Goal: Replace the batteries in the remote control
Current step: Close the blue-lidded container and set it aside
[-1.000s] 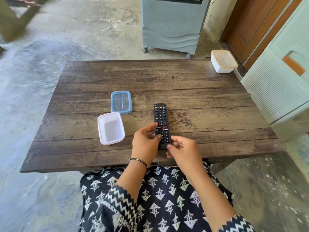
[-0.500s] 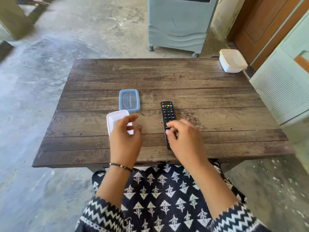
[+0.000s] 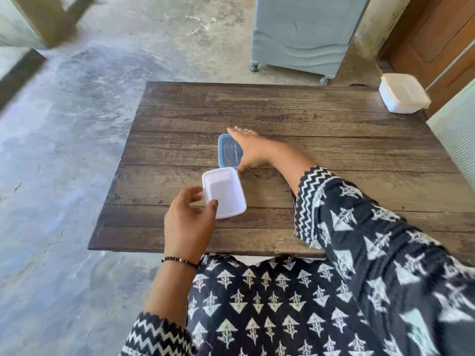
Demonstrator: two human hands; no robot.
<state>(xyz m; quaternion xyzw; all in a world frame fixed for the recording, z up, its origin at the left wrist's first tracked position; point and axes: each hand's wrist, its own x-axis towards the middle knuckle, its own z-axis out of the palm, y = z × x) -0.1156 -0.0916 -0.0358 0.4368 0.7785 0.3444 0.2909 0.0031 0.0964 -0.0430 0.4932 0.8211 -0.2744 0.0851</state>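
Observation:
An empty white container [image 3: 226,191] sits open on the wooden table [image 3: 334,124], near its front edge. My left hand [image 3: 190,219] pinches the container's near-left corner, thumb on the rim and fingers against the outer wall. Just beyond the container lies its blue-rimmed clear lid [image 3: 227,150], flat on the table. My right hand [image 3: 253,150] stretches across the lid's right side with straight, spread fingers and the thumb by the lid's near corner. The remote control is hidden behind my right sleeve. No batteries are visible.
A closed white container with a cream lid [image 3: 402,97] stands at the table's back right corner. Beyond the table are a grey wheeled cooler [image 3: 305,32] and a wooden door [image 3: 437,34]. A pale louvred cabinet [image 3: 457,132] is close on the right.
Both hands have left the remote. My left hand moved left to the white container and took its corner. My right hand swung forward and left over the blue lid.

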